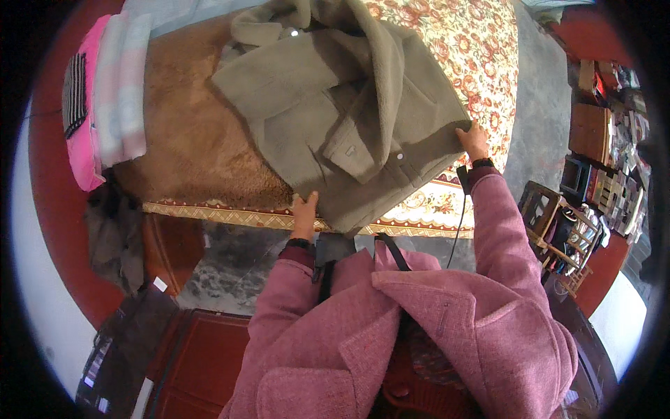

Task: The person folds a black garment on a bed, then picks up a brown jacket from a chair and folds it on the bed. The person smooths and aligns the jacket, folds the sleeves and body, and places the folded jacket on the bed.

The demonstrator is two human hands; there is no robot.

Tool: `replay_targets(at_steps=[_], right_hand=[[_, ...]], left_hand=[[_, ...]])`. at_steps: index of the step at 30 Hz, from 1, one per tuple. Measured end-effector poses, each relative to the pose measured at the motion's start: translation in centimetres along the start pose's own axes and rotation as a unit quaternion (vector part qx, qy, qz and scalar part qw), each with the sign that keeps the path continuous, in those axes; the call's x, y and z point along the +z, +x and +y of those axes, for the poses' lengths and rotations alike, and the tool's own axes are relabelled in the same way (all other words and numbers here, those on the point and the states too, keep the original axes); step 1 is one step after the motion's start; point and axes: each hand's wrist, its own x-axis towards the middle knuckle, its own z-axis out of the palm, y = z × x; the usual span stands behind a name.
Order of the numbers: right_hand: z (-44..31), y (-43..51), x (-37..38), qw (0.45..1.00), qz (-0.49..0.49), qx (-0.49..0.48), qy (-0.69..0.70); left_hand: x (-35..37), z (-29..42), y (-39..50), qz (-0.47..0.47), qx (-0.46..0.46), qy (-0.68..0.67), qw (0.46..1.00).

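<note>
An olive-brown coat [293,99] with a wide collar lies spread across the bed, partly rumpled, with a sleeve [352,153] folded over its front. A pale button [400,156] shows near its lower edge. My left hand [303,217] pinches the coat's edge at the near side of the bed. Farther right, my right hand [473,140] grips another corner of the coat, thumb on top. The fingers beneath the cloth are hidden at both hands. Under the coat are a brown plush blanket [183,115] and a floral bedspread [487,68].
Folded pink and pale bedding [123,89] is stacked at the bed's left end. A dark garment [115,235] hangs below it. On the right, a wooden chair [544,209] holds clothes near cluttered shelves. A black cable [460,225] hangs from my right wrist.
</note>
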Motion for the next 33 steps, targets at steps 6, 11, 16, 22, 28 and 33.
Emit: replay_targets(at_steps=[6, 11, 16, 22, 28, 33], right_hand=[[2.5, 2.5, 1.6, 0.999, -0.051, -0.015, -0.013], [4.2, 3.1, 1.8, 0.965, -0.132, -0.107, 0.200], [8.5, -2.2, -2.9, 0.892, -0.224, -0.129, 0.371], [14.9, -9.5, 2.8, 0.856, -0.342, -0.047, 0.384], [12.5, -14.8, 7.8, 0.986, -0.054, -0.113, 0.114], [4.2, -14.9, 3.7, 0.971, 0.087, -0.199, 0.095]], left_hand=[[2.4, 2.3, -4.7, -0.068, -0.071, -0.122, 0.988], [1.2, 3.5, -4.8, -0.042, 0.002, -0.012, 0.999], [-3.9, 5.4, -8.2, -0.118, 0.099, -0.045, 0.987], [-7.5, 0.3, -9.2, -0.097, 0.011, 0.033, 0.995], [-6.8, -6.5, -3.3, 0.012, 0.107, 0.337, 0.935], [-5.0, -3.3, -1.0, 0.187, 0.229, 0.298, 0.907]])
